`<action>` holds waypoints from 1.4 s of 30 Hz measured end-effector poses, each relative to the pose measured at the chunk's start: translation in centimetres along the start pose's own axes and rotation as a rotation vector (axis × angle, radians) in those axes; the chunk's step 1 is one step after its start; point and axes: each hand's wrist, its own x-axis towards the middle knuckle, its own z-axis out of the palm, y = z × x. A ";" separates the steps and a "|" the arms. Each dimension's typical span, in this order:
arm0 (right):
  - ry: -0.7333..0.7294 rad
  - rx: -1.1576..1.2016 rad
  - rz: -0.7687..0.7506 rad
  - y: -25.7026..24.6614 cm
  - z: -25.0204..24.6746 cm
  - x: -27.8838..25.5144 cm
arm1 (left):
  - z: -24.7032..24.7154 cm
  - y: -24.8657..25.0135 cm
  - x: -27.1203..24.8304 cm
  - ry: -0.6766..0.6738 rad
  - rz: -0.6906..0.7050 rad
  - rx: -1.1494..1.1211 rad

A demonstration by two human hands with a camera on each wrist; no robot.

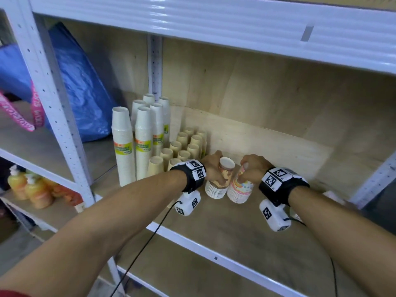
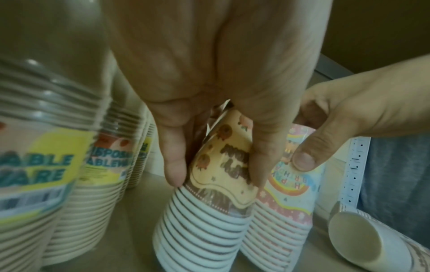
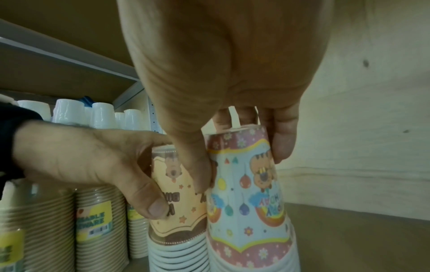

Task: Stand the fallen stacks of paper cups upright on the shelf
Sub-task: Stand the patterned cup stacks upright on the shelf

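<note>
Two short stacks of printed paper cups stand rims down, side by side on the wooden shelf. My left hand grips the top of the cream and brown stack from above, thumb and fingers curled round it. My right hand grips the top of the pastel rainbow stack in the same way. The two stacks touch. One more stack of cups lies on its side at the right, its base towards the left wrist camera.
Tall white cup stacks and several low kraft stacks stand upright just left of my hands. A blue bag fills the bay beyond the white post. The plywood back wall is behind. Orange bottles stand lower left.
</note>
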 end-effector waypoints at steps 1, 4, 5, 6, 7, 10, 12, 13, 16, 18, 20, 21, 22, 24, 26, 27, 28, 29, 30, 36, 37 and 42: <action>-0.006 0.006 -0.008 -0.1 0.3 0.1 | 0.0 -0.3 -0.1 0.004 -0.016 0.002; -0.012 0.017 -0.029 -0.2 1.0 0.6 | 0.0 -0.7 -0.3 0.013 -0.048 -0.007; -0.006 0.012 -0.035 -0.2 1.2 0.7 | 0.0 -0.8 -0.3 0.018 -0.052 -0.011; 0.000 0.009 -0.038 -0.2 1.3 0.8 | 0.0 -0.8 -0.3 0.023 -0.053 -0.016; 0.003 0.009 -0.041 -0.2 1.3 0.9 | 0.0 -0.8 -0.4 0.026 -0.053 -0.019; 0.008 0.011 -0.047 -0.2 1.3 1.2 | -0.3 -0.8 -0.3 0.023 -0.057 -0.023; 0.010 0.010 -0.049 0.0 1.2 1.3 | -0.6 -0.8 -0.2 0.027 -0.054 -0.022; 0.009 0.014 -0.046 0.2 1.1 1.3 | -0.8 -0.7 -0.1 0.030 -0.049 -0.018; -0.017 0.032 -0.048 0.6 0.5 1.3 | -1.6 -0.3 0.2 0.022 -0.024 0.013; -0.041 0.028 -0.048 0.9 0.0 1.3 | -2.3 0.4 0.4 0.009 -0.010 0.042; -0.050 -0.003 -0.037 1.3 -0.5 1.3 | -2.9 1.2 0.7 -0.003 0.001 0.063; -0.050 -0.019 -0.028 1.6 -0.9 1.2 | -3.3 1.8 0.9 -0.007 0.007 0.069; -0.047 -0.034 -0.020 1.9 -1.3 1.1 | -3.5 2.4 1.2 -0.007 0.016 0.075; -0.037 -0.055 -0.002 2.9 -2.2 0.9 | -3.8 3.7 1.7 -0.003 0.051 0.100; -0.019 -0.065 0.029 4.2 -3.1 0.6 | -3.9 5.3 2.3 -0.001 0.099 0.132; -0.006 -0.071 0.047 5.0 -3.6 0.3 | -3.9 6.2 2.6 -0.002 0.121 0.141; 0.009 -0.075 0.069 5.9 -4.1 0.1 | -3.7 7.1 2.9 -0.007 0.144 0.144; 0.021 -0.080 0.093 6.8 -4.6 -0.1 | -3.5 8.0 3.2 -0.015 0.167 0.146; 0.032 -0.082 0.115 7.7 -5.0 -0.5 | -3.2 8.9 3.5 -0.024 0.191 0.152; 0.076 -0.082 0.260 14.0 -6.0 -2.9 | 0.1 14.1 4.8 -0.121 0.335 0.177; 0.085 -0.075 0.290 15.2 -5.9 -3.2 | 0.9 14.9 4.9 -0.136 0.355 0.184; 0.055 -0.070 0.385 20.2 -5.3 -5.4 | 5.1 18.3 5.8 -0.231 0.424 0.201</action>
